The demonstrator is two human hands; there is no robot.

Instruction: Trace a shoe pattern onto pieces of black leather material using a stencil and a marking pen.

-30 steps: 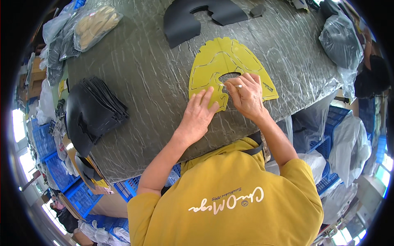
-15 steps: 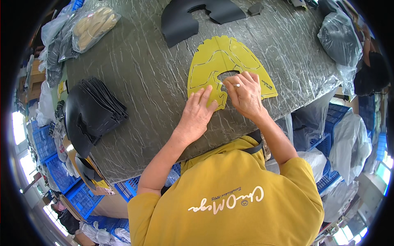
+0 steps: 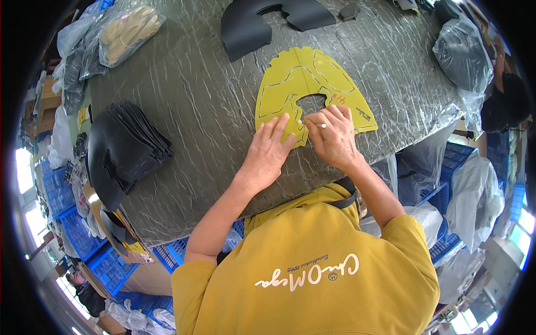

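My right hand [image 3: 333, 137] slid nearer me, pinching the pen [image 3: 322, 125] | my left hand [image 3: 265, 149] spread wide, sheet [image 3: 285, 95] under it | press flat, keep tip along sheet's edge

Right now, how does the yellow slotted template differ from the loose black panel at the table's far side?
The yellow slotted template has dashed slots; the black panel shows none. The left hand rests on the template; no hand touches the panel. The template lies wholly in frame; the panel runs off the upper edge. Both are arched sheets with a cut-out, lying on the table.
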